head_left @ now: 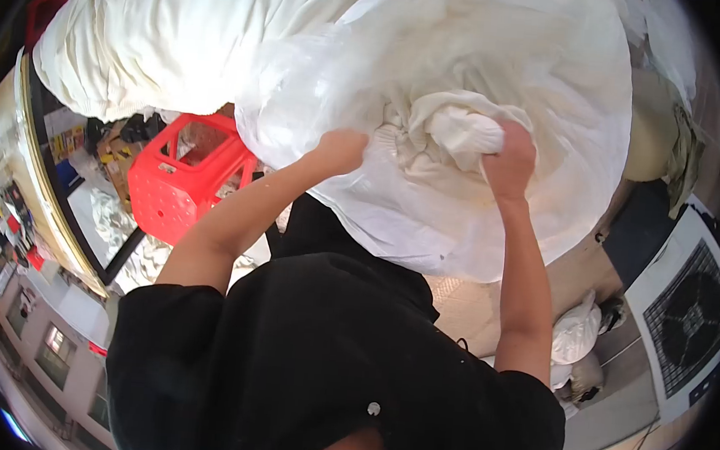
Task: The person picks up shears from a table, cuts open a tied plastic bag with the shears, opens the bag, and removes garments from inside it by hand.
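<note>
A big white plastic bag lies spread wide in front of me, with cream-white cloth bunched in its middle. My right hand is closed on a gathered fold of this cloth, at the right side of the bunch. On the other side, my left hand is curled closed over the bag, close to the left edge of the cloth. It is slightly blurred, and what its fingers hold, if anything, is hidden.
A large bundle of white fabric fills the upper left. Below it stands a red plastic stool. A black-grilled fan unit is at the right, with small stuffed bags on the floor beside it.
</note>
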Tool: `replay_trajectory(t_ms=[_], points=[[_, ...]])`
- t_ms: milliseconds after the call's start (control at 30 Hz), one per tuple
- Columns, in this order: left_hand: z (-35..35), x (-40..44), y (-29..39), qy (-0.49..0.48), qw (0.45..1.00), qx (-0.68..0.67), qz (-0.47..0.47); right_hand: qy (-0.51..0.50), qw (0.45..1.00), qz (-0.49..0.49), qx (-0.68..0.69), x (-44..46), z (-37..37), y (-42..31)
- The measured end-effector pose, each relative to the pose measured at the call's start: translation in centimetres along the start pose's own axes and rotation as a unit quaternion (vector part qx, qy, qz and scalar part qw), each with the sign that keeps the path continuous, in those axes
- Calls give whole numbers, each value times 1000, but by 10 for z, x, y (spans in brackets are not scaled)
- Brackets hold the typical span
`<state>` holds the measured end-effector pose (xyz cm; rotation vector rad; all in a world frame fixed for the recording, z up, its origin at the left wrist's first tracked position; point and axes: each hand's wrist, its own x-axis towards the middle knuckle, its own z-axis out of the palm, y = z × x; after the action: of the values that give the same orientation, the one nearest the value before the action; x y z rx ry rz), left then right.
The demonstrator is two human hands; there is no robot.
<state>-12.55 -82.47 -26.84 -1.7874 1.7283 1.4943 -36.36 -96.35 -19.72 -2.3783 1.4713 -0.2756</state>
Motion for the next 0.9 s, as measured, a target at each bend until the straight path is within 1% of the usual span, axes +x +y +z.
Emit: replay_trajectory(t_ms=[33, 67, 100, 133, 167, 200, 233, 267, 300, 367, 400, 433, 467, 500, 533, 567, 600, 633, 667, 700, 733, 767, 800, 833, 867, 900], points=[[-13, -2, 12, 96, 995, -31, 15, -5, 1000, -8, 2, 1, -5, 2], [-20, -3, 23, 201, 973, -94, 59, -7, 990, 115, 80, 0, -12, 2], [-26, -2, 35, 304, 935, -153, 103, -8, 959, 237, 154, 0, -20, 3], [-34, -2, 49, 329, 915, -185, 140, -14, 931, 278, 235, 1, -27, 4], [-37, -1, 64, 353, 893, -216, 177, -18, 933, 273, 233, -4, -31, 5], [-29, 6, 78, 357, 891, -220, 174, -44, 946, 240, 211, -12, -35, 7], [-16, 16, 91, 355, 878, -275, 163, -68, 958, 206, 188, -20, -37, 10], [-9, 21, 100, 353, 863, -329, 152, -57, 967, 161, 189, -28, -35, 13], [-4, 27, 103, 357, 859, -333, 152, -59, 968, 156, 186, -32, -40, 18], [2, 39, 104, 428, 880, -160, 131, -116, 912, 278, 280, -36, -49, 26], [-3, 46, 101, 429, 879, -161, 129, -87, 884, 302, 346, -31, -53, 28], [-10, 57, 94, 371, 858, -340, 101, -86, 883, 305, 346, -21, -57, 30], [-16, 64, 88, 294, 809, -505, 66, -45, 906, 299, 297, -3, -64, 26], [-32, 65, 84, 259, 792, -550, 56, -5, 924, 293, 247, 10, -70, 23], [-58, 64, 81, 227, 773, -590, 47, -4, 921, 300, 250, 19, -70, 16], [-81, 59, 80, 222, 770, -596, 50, 108, 977, 131, 128, 28, -67, 0], [-102, 56, 79, 218, 766, -602, 54, 215, 976, -44, -2, 32, -61, -16], [-119, 56, 79, 217, 770, -598, 54, 184, 978, -103, -15, 22, -58, -31], [-131, 55, 79, 234, 784, -572, 65, 111, 978, -172, 42, 7, -49, -39], [-138, 57, 79, 249, 795, -548, 76, 22, 968, -214, 133, -7, -39, -46], [-143, 61, 75, 247, 796, -547, 78, -180, 955, -142, 186, -18, -32, -49], [-148, 67, 71, 251, 802, -536, 81, -179, 956, -141, 184, -29, -19, -33], [-152, 68, 70, 256, 808, -524, 85, -267, 954, -74, 113, -40, -5, -5], [-161, 63, 73, 253, 809, -522, 89, -349, 936, -4, 42, -43, 2, 16], [-174, 55, 78, 222, 865, -449, 35, -288, 958, 6, -8, -35, -6, 26], [-171, 53, 78, 200, 891, -408, 5, -230, 971, 18, -56, -26, -17, 29]])
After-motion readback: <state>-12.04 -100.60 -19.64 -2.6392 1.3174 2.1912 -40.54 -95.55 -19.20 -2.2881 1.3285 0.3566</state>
